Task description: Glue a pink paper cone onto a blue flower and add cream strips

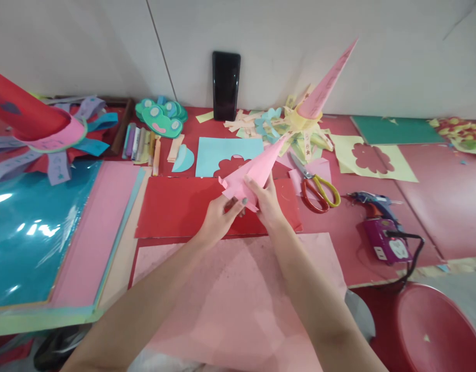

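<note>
A pink paper cone (257, 168) is held above the red board (175, 206), its tip pointing up and to the right. Its wide end has tabs that stick outward. My right hand (266, 201) wraps the cone's right side, thumb on the near face. My left hand (222, 214) has its fingers curled at the cone's lower edge, partly hidden by the paper. Red-and-yellow-handled scissors (317, 191) lie right of my hands. Behind the cone is a light blue sheet (210, 152) with a flower-shaped cutout. Pink paper (238, 289) spreads below my forearms.
A phone (226, 85) leans on the wall. Another pink cone (325, 88) stands in a yellow ring at the back. On the right are a glue gun (377, 201) and a purple power socket (387, 240). Green frog cutouts (162, 119), crayons (140, 142) and stacked sheets (94, 232) occupy the left.
</note>
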The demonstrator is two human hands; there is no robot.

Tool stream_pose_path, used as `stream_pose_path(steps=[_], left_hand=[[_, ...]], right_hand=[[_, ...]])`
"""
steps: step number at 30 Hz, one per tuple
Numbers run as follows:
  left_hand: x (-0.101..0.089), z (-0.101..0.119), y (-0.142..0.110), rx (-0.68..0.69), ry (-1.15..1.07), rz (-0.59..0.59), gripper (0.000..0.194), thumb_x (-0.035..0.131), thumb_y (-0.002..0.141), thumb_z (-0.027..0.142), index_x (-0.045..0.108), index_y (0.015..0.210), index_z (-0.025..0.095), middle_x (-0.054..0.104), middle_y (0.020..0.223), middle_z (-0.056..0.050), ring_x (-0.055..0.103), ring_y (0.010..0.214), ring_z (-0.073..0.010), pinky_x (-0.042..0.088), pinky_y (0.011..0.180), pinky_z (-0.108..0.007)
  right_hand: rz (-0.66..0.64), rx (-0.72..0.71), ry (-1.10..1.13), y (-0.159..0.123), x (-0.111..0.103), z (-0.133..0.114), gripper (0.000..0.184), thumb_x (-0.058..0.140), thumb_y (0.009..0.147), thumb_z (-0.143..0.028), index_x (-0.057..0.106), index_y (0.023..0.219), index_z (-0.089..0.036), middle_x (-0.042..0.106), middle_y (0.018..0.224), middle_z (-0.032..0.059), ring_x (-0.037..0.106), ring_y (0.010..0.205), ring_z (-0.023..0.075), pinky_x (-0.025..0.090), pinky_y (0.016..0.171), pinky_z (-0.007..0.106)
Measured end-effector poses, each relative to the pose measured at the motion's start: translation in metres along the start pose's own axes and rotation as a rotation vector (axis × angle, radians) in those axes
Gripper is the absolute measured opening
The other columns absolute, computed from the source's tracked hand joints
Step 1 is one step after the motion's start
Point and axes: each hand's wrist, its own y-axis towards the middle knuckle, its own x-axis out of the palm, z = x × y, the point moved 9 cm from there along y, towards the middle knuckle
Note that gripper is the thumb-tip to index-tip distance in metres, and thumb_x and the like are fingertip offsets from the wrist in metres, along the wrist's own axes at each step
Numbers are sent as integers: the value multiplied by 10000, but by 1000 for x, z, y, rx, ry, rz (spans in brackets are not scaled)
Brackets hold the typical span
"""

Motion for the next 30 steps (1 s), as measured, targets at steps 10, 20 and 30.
stream_pose_path(steps=[10,20,30], left_hand=[[-7,13,2,80,-269,27,355,522,858,507,518,739,172,576,580,15,541,494,-86,469,502,-214],[-7,9,0,49,-286,41,359,510,876,472,546,691,166,574,578,10,540,497,-84,469,504,-219],[-20,5,-1,23,-85,183,321,537,863,326,517,580,175,528,499,35,511,469,-71,445,507,-196]], right_hand=[[-39,109,84,0,-1,10,278,672,719,-417,493,831,-236,610,809,-11,630,794,155,555,617,280],[3,89,121,1,-3,6,313,715,673,-379,498,857,-246,599,812,-27,611,740,120,498,561,217],[55,-20,81,2,-7,1,462,733,644,-307,510,1048,-282,607,884,-34,617,787,132,533,748,290]])
